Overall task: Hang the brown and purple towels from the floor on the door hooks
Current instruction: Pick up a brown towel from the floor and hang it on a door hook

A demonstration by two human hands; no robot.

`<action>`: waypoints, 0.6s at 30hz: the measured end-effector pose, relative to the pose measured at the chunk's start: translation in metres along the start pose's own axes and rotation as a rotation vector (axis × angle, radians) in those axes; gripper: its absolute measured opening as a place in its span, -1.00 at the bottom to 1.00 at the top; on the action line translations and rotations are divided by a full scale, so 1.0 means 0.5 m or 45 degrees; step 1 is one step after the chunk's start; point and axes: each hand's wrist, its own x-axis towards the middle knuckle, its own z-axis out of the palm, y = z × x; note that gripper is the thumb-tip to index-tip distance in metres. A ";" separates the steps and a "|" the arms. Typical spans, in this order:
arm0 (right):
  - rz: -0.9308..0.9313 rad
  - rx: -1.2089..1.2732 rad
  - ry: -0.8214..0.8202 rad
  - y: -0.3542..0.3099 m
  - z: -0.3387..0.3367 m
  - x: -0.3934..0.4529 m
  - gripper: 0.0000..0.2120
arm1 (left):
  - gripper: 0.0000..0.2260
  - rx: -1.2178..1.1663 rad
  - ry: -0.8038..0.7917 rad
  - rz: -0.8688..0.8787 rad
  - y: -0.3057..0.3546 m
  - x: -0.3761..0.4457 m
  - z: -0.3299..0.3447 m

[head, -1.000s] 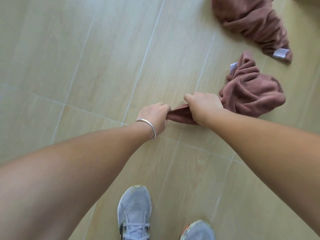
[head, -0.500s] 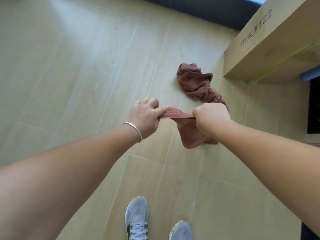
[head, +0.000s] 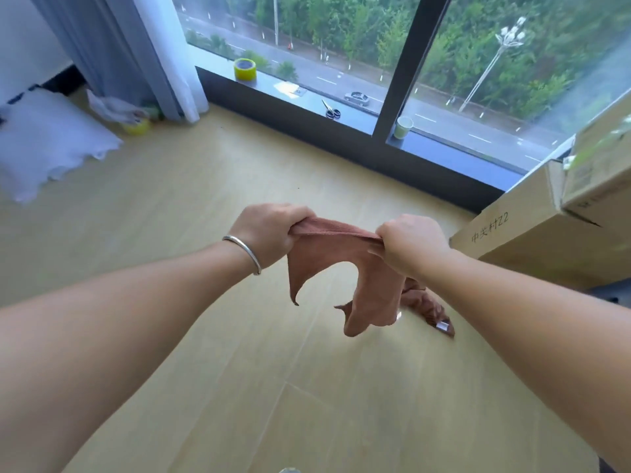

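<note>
A brownish-pink towel (head: 374, 285) hangs in the air above the floor, stretched by its top edge between my two hands. My left hand (head: 269, 232), with a silver bangle on the wrist, grips the left end of that edge. My right hand (head: 411, 245) grips the right end. A second, darker brown towel (head: 428, 307) lies crumpled on the floor behind the held one, partly hidden by it and by my right forearm. No door or hooks are in view.
Cardboard boxes (head: 546, 230) stand at the right. A large window with a dark sill (head: 307, 97) runs across the back, bearing a tape roll (head: 245, 69), scissors (head: 332, 110) and a cup (head: 404, 127). A curtain (head: 136, 52) and white pillow (head: 44, 141) are at the left.
Both hands have lifted the towel off the floor and spread it wider apart. My view has tilted up from the floor to the window; the second towel stays on the floor.
</note>
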 end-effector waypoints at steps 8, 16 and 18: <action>-0.082 0.270 0.113 -0.183 -0.162 0.108 -0.67 | -0.81 -0.010 0.298 -0.021 -0.085 -0.084 -0.266; -0.402 0.529 -0.008 -0.315 -0.103 0.108 -0.78 | -0.82 0.041 0.291 -0.084 -0.011 -0.268 -0.182; -0.517 0.364 -0.074 -0.321 -0.041 0.092 -0.76 | -0.83 -0.024 0.097 -0.211 0.028 -0.299 -0.098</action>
